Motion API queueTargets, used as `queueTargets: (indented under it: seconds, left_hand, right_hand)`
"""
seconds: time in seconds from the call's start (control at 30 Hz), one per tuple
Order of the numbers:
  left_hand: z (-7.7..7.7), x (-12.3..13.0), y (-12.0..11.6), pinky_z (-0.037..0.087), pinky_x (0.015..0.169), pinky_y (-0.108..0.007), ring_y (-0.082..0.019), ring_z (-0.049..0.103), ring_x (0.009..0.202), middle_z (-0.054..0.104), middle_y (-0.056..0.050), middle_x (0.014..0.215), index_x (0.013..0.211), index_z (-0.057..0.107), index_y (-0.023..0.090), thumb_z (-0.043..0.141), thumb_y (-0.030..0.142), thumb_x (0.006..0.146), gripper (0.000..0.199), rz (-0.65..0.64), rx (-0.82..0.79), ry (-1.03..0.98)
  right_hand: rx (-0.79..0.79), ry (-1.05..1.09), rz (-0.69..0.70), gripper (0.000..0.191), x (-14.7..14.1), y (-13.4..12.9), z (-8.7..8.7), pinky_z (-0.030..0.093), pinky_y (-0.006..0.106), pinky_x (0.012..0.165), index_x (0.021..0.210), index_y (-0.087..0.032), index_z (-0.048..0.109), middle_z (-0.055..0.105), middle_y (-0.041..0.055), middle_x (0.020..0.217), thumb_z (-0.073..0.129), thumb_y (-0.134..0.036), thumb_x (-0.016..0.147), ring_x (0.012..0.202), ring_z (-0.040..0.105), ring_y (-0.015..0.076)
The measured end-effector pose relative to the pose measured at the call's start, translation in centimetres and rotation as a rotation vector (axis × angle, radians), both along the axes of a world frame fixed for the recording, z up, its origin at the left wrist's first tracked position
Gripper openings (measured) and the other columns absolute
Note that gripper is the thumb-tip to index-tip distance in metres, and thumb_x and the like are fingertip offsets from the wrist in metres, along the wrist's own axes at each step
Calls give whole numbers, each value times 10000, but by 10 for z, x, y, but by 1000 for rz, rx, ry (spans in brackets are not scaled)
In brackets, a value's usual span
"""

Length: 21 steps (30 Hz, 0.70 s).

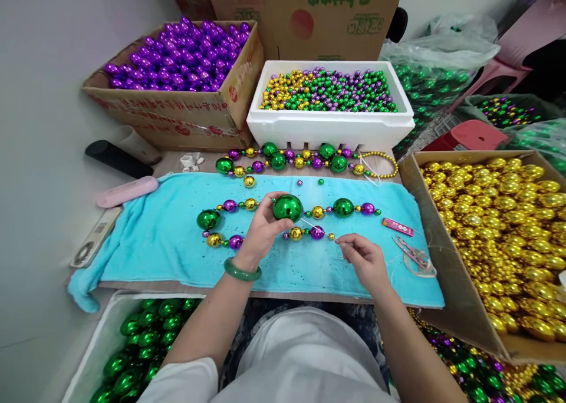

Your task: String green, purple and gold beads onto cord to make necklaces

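A large green bead [288, 208] is in the left hand [260, 229], just above a turquoise towel [154, 244]. The left fingers grip it between thumb and fingertips. Its long axis is hard to tell, as it looks nearly round. A pale thread [309, 222] slants from the bead's lower right side toward the right hand [365, 261], whose fingers are closed in a pinch on it. The bead thus lies ahead and to the left of the right fingers, with the left hand touching it. Beside the thread is a small gold bead [331, 236]; whether it is strung there cannot be told. A beaded strand [343, 207] curves over the towel. Right of the hands lie a pink packet [398, 227] and snips [411, 253]. Beyond the towel, on the worktop [170, 165], stands a white foam box [329, 125] of small beads.
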<state>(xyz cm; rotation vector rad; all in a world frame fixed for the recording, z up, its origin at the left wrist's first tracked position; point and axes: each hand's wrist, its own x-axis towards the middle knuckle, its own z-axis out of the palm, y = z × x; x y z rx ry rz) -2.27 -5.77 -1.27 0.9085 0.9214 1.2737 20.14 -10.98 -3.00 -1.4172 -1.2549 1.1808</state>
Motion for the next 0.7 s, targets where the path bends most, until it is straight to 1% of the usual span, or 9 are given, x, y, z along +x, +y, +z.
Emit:
queueTargets:
  seconds: [0.13, 0.23, 0.37, 0.43, 0.5, 0.6, 0.7]
  left_hand:
    - [7, 6, -2, 490, 803, -284, -185, 612, 918, 638, -34, 1052, 1079, 551, 241, 889, 305, 563, 620, -5, 59, 67]
    - [9, 11, -2, 487, 809, -273, -174, 601, 930, 622, -30, 1079, 1093, 545, 246, 878, 294, 584, 610, -8, 72, 50]
    - [8, 15, -1, 491, 782, -277, -182, 593, 941, 604, -36, 1092, 1119, 535, 248, 869, 326, 600, 622, -40, 23, -4]
    - [8, 17, 0, 495, 753, -273, -181, 593, 930, 599, -39, 1096, 1119, 532, 248, 869, 333, 601, 624, -43, -8, -33]
    - [8, 18, 1, 501, 751, -268, -173, 594, 926, 595, -36, 1109, 1117, 534, 249, 875, 316, 595, 628, -37, -12, -40]
    - [9, 20, 3, 505, 795, -265, -164, 596, 943, 598, -29, 1120, 1110, 540, 246, 886, 276, 581, 632, -29, 30, -1]
    - [11, 22, 4, 509, 810, -267, -163, 599, 946, 600, -39, 1141, 1101, 542, 239, 884, 280, 586, 619, -39, 54, 33]
  right_hand:
    - [-1, 7, -15, 229, 6, 4, -3, 351, 247, 457, 727, -167, 680, 497, -16, 506, 646, -394, 733, 469, 435, 110]
    - [-32, 59, -5, 234, 9, 6, -6, 337, 241, 449, 758, -166, 678, 495, -22, 504, 660, -397, 724, 463, 431, 105]
    - [-131, 160, 20, 250, 9, 8, -13, 277, 224, 416, 764, -167, 666, 487, -28, 496, 672, -409, 702, 443, 399, 92]
    - [-153, 188, 18, 253, 10, 8, -16, 263, 221, 413, 763, -167, 667, 486, -30, 493, 675, -410, 695, 441, 392, 89]
    - [-155, 199, 15, 247, 11, 9, -17, 263, 221, 419, 764, -166, 670, 481, -32, 489, 676, -403, 696, 444, 389, 86]
    - [-137, 193, 10, 232, 14, 11, -18, 273, 224, 433, 759, -165, 676, 484, -31, 491, 679, -389, 698, 454, 395, 87]
    - [-124, 177, 4, 226, 17, 13, -19, 280, 229, 442, 762, -165, 682, 498, -26, 502, 678, -383, 703, 462, 408, 90]
